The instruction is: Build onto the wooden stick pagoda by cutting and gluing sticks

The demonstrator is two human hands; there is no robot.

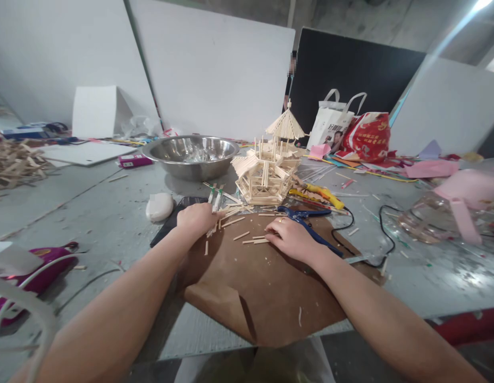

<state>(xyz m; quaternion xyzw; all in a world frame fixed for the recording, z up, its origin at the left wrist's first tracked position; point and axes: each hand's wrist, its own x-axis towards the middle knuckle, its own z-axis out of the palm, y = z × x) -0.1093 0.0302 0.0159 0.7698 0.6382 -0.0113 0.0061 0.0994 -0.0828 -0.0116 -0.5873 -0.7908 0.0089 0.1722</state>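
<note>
1. Right hand: fingers half curled at right ends of short sticks lying on brown sheet; can't tell if pinched or just touching
2. Those sticks: long axis roughly left-right, free ends pointing left
3. Left hand: fingers bent, tips at stick pile; can't tell if gripping
4. Stick-built model: upright beyond both hands, peaked roof tip up
</note>
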